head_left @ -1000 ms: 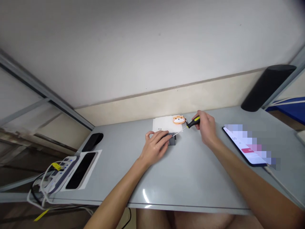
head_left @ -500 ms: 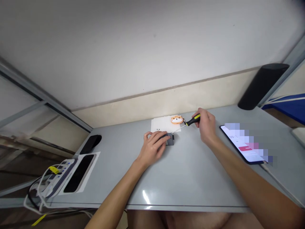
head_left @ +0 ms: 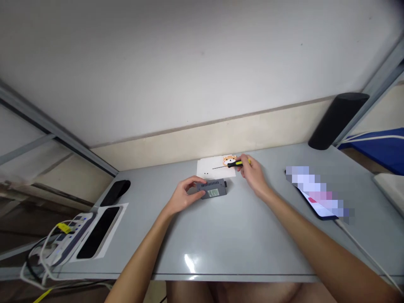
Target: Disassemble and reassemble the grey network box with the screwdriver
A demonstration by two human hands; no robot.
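A small dark grey box [head_left: 213, 189] with a row of vent slots and a pale label lies on the desk. My left hand [head_left: 183, 197] grips its left end between thumb and fingers. In my right hand [head_left: 250, 170] is a black and yellow screwdriver [head_left: 235, 164], held by the handle, its thin shaft pointing left above a white sheet of paper [head_left: 217, 172]. The tip is apart from the box. Two tiny dark pieces, probably screws [head_left: 206, 173], rest on the paper. Behind the screwdriver sits an orange and white animal-face item [head_left: 229, 159].
At left are a power strip [head_left: 71, 240] with cables, a dark phone [head_left: 100, 232] on white paper and a black strap-like object [head_left: 115, 192]. A lit phone [head_left: 315, 198] with a cable lies at right. A black cylinder [head_left: 338, 122] stands by the wall.
My right hand has drawn the screwdriver from the box to over the paper, turning it nearly level. My left hand has shifted to the box's left end, uncovering its top.
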